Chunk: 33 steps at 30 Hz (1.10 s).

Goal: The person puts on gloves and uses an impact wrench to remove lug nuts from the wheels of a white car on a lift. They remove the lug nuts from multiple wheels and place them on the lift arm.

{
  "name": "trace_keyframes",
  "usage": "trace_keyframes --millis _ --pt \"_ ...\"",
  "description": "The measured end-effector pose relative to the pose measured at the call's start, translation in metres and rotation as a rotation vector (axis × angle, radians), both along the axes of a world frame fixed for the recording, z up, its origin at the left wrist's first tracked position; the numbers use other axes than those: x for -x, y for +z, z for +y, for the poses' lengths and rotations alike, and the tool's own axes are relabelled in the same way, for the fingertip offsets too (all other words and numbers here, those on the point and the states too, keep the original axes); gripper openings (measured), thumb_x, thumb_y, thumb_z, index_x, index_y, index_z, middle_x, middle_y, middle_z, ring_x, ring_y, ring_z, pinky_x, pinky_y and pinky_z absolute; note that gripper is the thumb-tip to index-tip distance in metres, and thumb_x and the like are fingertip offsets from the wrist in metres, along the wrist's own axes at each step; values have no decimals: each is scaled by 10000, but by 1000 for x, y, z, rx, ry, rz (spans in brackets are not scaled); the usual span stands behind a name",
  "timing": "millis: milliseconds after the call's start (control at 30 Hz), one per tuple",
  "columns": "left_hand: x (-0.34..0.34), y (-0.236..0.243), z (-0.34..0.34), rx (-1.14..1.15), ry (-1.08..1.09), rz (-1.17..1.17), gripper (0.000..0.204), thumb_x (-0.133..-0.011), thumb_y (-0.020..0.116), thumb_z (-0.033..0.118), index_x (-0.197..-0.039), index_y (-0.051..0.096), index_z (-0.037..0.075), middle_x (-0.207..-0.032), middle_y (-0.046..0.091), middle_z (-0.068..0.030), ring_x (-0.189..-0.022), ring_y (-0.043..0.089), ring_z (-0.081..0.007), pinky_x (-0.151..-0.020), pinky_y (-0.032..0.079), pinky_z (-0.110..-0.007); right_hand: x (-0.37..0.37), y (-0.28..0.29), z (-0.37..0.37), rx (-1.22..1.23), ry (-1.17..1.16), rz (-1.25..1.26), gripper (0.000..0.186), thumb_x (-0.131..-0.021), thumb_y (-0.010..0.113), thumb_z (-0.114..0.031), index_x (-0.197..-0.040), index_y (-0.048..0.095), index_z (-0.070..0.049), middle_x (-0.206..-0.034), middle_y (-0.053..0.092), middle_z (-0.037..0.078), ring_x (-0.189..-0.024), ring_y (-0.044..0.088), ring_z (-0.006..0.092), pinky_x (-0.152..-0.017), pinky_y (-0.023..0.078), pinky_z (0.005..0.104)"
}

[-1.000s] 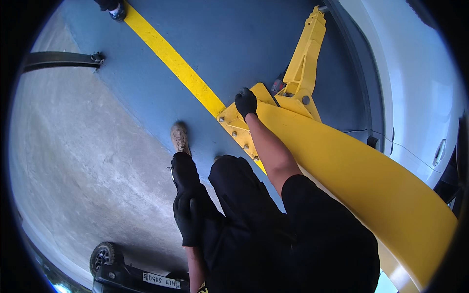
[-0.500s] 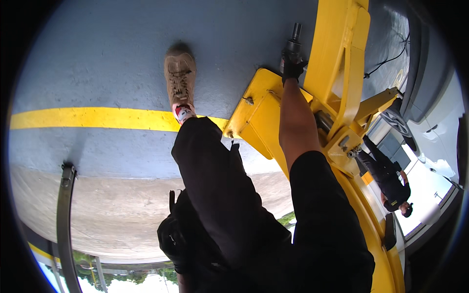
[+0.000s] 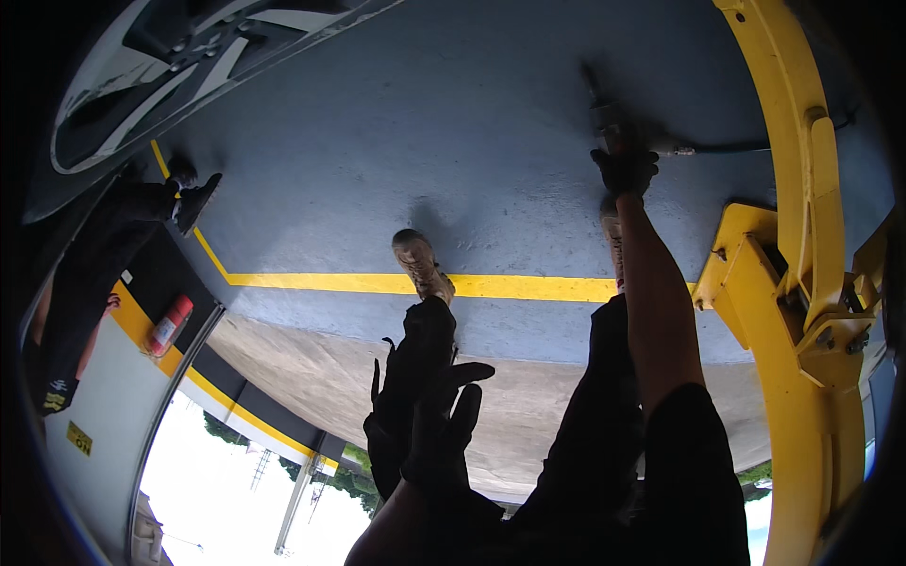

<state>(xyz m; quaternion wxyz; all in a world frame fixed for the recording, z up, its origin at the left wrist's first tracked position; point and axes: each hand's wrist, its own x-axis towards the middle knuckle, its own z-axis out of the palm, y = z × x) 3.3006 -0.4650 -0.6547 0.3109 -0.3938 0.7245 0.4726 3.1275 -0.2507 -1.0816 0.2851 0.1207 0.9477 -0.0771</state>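
My right hand [image 3: 625, 173], in a black glove, is wrapped round the handle of an impact wrench [image 3: 612, 123], holding it out over the grey floor. A dark socket [image 3: 592, 83], smeared by motion, points away from me at the wrench's front end. From its handle an air hose [image 3: 731, 148] runs off to the right, passing behind a yellow steel arm. My left hand [image 3: 444, 415], gloved in black too, hangs in front of my leg with its fingers apart and nothing in them.
The yellow lift post [image 3: 802, 424] and its bolted base plate [image 3: 746, 222] stand at the right. A car wheel [image 3: 175, 80] is at the upper left. Another person [image 3: 104, 226] is at the left, near a red fire extinguisher [image 3: 170, 325]. A yellow line [image 3: 528, 286] crosses the floor.
My view has swung left, bringing in the wheel and the other person at left. My right hand has carried the wrench away from the post. My left hand now shows.
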Motion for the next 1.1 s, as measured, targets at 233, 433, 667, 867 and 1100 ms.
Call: trace_keyframes --millis 233,433,667,867,1100 --pt "63 -155 -202 21 -401 339 219 -1002 599 140 -1194 647 46 -1078 701 -88 -948 677 -163 -858 531 -309 -29 -8 -224 296 587 249 827 -791 755 -543 -1502 407 -304 -1425 465 145 -1311 471 368 -1053 423 532" --pt "82 -198 -309 -248 149 84 368 -1039 496 273 -1260 635 13 -1181 681 -122 -1130 644 -223 -1038 470 -351 -30 -38 -337 371 906 281 539 -883 694 -298 -1364 528 -120 -1368 517 136 -1302 480 324 -1093 360 526" --pt "109 -191 -355 -278 105 175 438 -1025 508 336 -1338 585 39 -1308 620 -130 -1239 588 -231 -1078 434 -383 -43 -29 -350 350 758 224 321 -921 622 -295 -1197 598 -133 -956 678 58 -892 690 260 -725 550 482" --pt "158 -240 -401 -58 98 50 694 -939 572 562 -1336 555 -6 -1187 582 -174 -1025 576 -219 -896 485 -401 -67 96 -399 814 407 231 627 -761 761 -231 -1324 511 -118 -916 709 121 -826 701 346 -719 568 429" --pt "228 -233 -392 -804 276 379 264 -979 627 250 -1067 625 2 -910 669 -77 -740 657 -166 -686 575 -295 -32 151 -428 824 289 768 548 -760 778 -320 -1217 574 -97 -817 679 112 -706 688 305 -633 555 404"
